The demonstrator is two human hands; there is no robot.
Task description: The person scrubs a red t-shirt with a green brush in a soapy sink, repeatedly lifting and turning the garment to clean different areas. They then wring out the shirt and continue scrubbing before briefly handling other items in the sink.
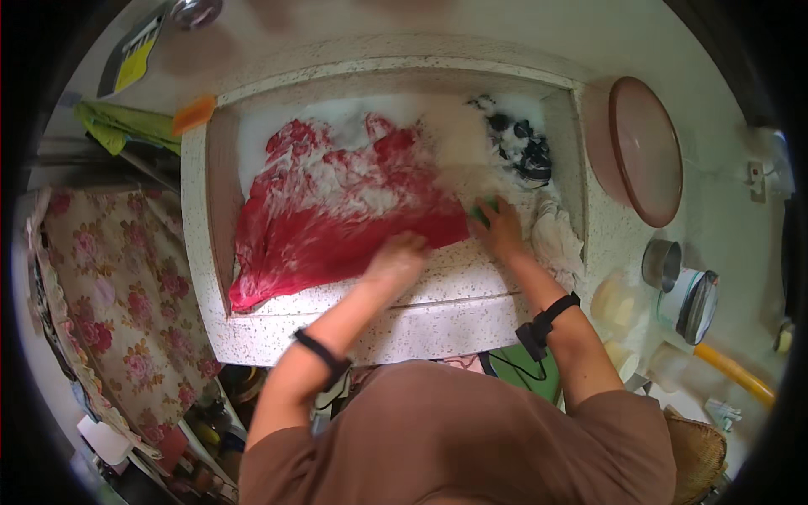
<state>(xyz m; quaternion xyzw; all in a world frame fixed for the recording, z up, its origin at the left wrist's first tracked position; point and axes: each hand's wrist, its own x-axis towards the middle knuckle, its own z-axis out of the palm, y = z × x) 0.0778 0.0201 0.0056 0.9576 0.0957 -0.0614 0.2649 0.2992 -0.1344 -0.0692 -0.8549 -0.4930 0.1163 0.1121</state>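
Note:
A wet red garment (337, 248) covered in white suds lies spread over the speckled stone basin (454, 324), its smooth lower edge toward me. My left hand (400, 259) is at that near edge, smeared by motion, so its fingers do not read clearly. At the cloth's right end, my right hand (502, 229) is closed round a small green thing (483, 212), mostly hidden by the fingers. I cannot make out its kind. Beyond my right hand, a dark, soapy cloth bundle (522, 150) sits in the back right corner. A whitish wet cloth (555, 240) lies against the right wall.
A pinkish round basin (646, 151) leans on the right wall. Near it stand a metal cup (661, 264) and a lidded container (688, 305). An orange block (194, 114) rests on the back left corner. A flowered curtain (126, 286) hangs at left.

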